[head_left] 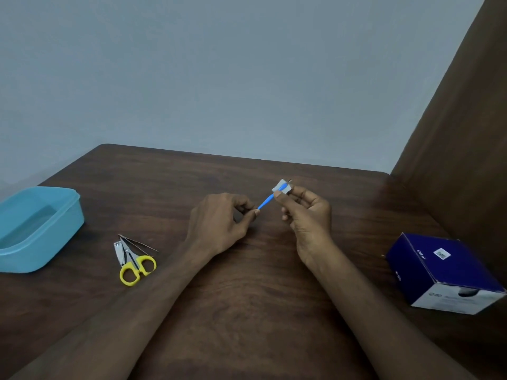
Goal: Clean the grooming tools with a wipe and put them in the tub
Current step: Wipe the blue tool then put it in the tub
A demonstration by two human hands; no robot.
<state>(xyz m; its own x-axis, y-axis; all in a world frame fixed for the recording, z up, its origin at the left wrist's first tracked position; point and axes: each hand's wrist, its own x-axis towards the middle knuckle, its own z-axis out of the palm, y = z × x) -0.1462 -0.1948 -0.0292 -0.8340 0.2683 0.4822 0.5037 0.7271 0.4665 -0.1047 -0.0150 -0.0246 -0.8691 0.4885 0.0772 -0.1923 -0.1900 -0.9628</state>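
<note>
Above the middle of a dark wooden table [247,283], a person held a slim blue tool [265,201] between two bare hands. It was a thin, bright blue plastic stick, slanting up from the left hand [219,223] toward the right hand [304,215]. The left hand pinched its lower end between thumb and fingertips. The right hand pinched a small folded white wipe [282,187] around the tool's upper end, hiding the tip, so its shape could not be told. Near the table's left edge sat an open light blue plastic tub [68,215], rectangular with rounded corners. Between the tub and the left forearm lay small scissors with yellow handles [137,266], touching silver nail clippers [118,252], with thin tweezers [140,244] just behind them. Well apart on the right stood a dark blue cardboard box [444,272], tilted.
</note>
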